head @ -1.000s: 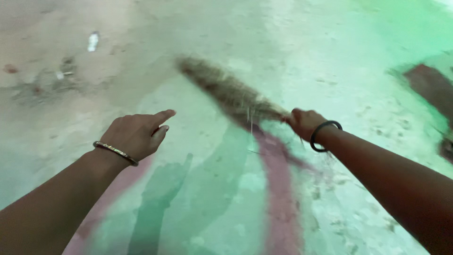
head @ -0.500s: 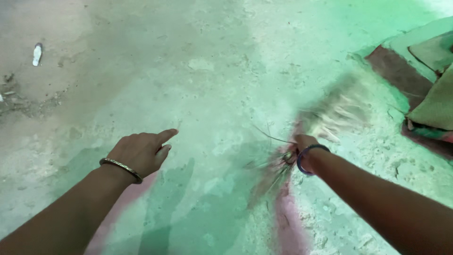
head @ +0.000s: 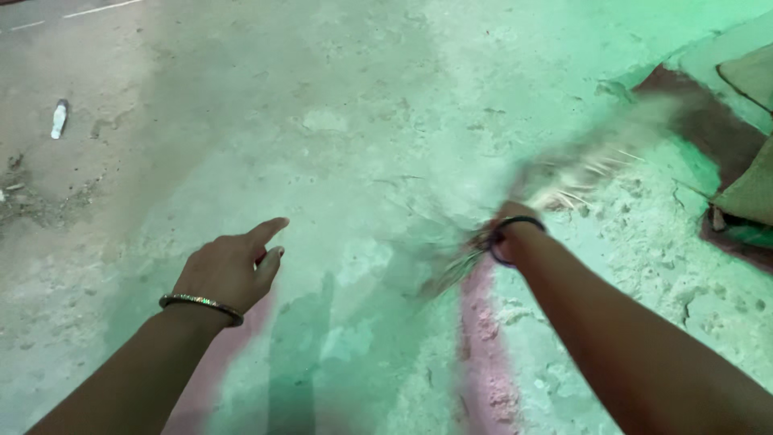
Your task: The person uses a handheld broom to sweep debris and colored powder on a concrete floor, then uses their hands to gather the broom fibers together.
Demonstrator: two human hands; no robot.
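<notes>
The straw broom now sweeps out to the right in a blur, its bristles fanned toward the dark red patch, where a second ago they pointed up and left across the concrete floor. The right hand has its grip wrapped tight around the broom's bound end, wrist bent over. The left hand still hovers empty, fingers loosely spread, index finger pointing ahead.

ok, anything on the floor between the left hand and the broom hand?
Nothing lying there in the head view: between the left hand and the right hand gripping the broom is bare concrete floor, with faded pink paint lower down.
</notes>
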